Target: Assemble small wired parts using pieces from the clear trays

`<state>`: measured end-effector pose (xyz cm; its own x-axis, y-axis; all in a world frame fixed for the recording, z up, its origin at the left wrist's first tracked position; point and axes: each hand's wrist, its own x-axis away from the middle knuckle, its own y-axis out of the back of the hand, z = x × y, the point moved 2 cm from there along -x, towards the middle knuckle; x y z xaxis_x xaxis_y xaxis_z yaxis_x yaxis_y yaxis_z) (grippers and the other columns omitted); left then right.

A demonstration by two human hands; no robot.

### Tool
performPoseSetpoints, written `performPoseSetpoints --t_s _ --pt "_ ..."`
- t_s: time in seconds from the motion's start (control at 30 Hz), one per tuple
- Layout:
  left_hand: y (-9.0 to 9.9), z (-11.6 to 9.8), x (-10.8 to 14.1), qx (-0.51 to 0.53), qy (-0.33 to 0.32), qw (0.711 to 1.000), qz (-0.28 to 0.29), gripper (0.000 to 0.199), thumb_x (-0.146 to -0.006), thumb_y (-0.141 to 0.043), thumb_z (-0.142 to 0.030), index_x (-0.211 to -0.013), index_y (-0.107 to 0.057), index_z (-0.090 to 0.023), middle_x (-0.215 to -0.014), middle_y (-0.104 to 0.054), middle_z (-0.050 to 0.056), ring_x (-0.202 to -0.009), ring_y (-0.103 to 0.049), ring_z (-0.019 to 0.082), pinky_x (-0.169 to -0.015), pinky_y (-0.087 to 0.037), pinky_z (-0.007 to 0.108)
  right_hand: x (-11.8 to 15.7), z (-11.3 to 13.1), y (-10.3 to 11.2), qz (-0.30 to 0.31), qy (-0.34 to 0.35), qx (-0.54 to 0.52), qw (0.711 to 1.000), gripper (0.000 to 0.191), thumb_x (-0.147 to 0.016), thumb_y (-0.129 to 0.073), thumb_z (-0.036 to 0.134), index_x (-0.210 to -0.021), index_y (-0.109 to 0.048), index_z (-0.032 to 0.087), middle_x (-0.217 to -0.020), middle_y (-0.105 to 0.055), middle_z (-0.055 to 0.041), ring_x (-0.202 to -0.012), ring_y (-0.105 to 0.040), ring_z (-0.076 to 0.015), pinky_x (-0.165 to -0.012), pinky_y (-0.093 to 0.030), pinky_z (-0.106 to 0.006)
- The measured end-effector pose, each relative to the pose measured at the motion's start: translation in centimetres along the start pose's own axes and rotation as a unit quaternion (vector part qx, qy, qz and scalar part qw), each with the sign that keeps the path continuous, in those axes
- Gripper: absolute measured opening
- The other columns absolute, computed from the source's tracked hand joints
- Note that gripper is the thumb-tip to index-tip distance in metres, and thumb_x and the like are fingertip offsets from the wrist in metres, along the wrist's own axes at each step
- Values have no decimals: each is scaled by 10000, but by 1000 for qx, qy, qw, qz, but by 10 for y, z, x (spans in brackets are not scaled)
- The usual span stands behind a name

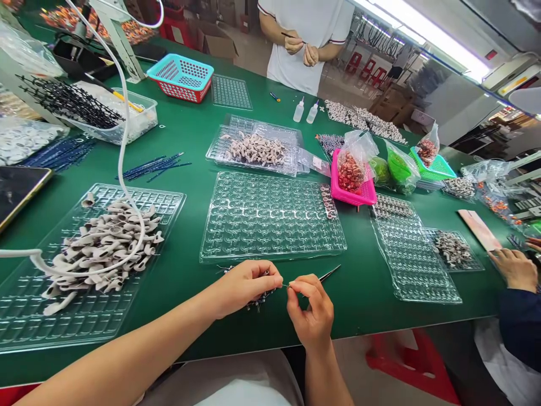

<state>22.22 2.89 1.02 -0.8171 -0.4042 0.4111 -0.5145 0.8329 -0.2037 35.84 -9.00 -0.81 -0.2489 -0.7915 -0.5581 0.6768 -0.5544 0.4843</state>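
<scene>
My left hand is closed in a pinch above a small pile of dark wired parts; what it holds is too small to name. Close beside it, my right hand pinches a thin wire-like piece that spans the gap between the fingertips. Dark tweezers point out behind my right hand, partly hidden by it. Beyond both hands lies a clear moulded tray, with a column of small brownish parts along its right end.
A heap of grey-beige shells lies on a tray at left under a white cable. A pink basket stands beyond the right side. A person stands across the table; another person's hand is at far right.
</scene>
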Motion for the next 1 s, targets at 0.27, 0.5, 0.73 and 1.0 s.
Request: performPoseSetpoints --t_s 0.27,0.5,0.73,1.0 --pt "3 1 -1 -18 5 1000 -3 316 -826 -619 -464 -782 -577 -154 -607 -417 -58 -551 -334 98 -511 -254 233 -3 3 0 -7 19 6 1000 325 -838 -598 6 -1067 -569 234 -854 -637 -26 -749 -605 -156 -664 -504 -326" --pt "2 0 1 18 15 1000 13 344 -816 -641 -490 -769 -560 -158 -555 -350 -86 -522 -258 87 -498 -202 237 -2 3 -1 -14 18 16 1000 269 -851 -586 27 -1037 -568 221 -839 -643 -23 -741 -619 -152 -682 -515 -323" --pt "-3 -3 1 86 37 995 44 392 -750 -712 -520 -751 -537 -169 -541 -312 -99 -522 -215 83 -501 -158 245 -2 3 1 -9 -26 -9 1000 168 -875 -559 86 -967 -589 223 -805 -641 -9 -734 -627 -145 -663 -529 -283" --pt "-3 0 2 136 7 989 58 358 -786 -721 -463 -749 -535 -159 -586 -342 -83 -534 -224 77 -508 -167 245 1 1 5 1 -113 -95 989 111 -894 -545 131 -921 -597 225 -793 -615 0 -732 -600 -134 -658 -505 -257"
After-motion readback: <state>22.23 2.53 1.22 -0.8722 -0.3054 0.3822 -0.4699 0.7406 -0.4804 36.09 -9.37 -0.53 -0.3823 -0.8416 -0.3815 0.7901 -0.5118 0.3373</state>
